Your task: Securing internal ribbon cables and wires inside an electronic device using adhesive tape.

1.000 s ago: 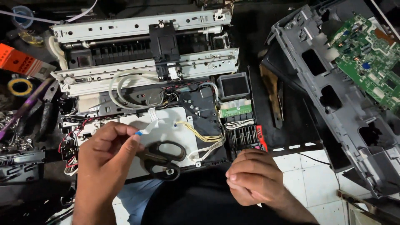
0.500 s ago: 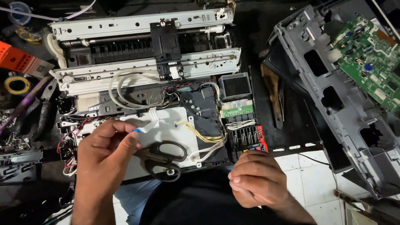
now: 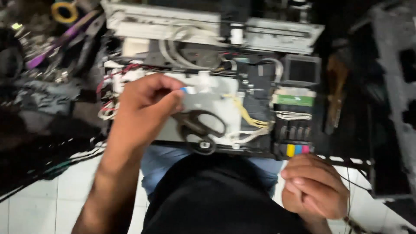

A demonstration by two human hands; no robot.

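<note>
Tiles [image 3: 65, 190], white, meet dark clutter around opened printer [image 3: 208, 86] under left hand [image 3: 143, 108].

A roll of yellow tape [image 3: 63, 11] lies at the top left, just beside purple-handled pliers [image 3: 65, 41] on a dark cluttered bench. A grey plastic housing [image 3: 396, 82] stands at the right. White floor tiles [image 3: 73, 190] show at the bottom left

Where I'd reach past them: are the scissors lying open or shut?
Shut, it seems: the scissors lie with both black loops side by side; the left hand hides the blades.
</note>
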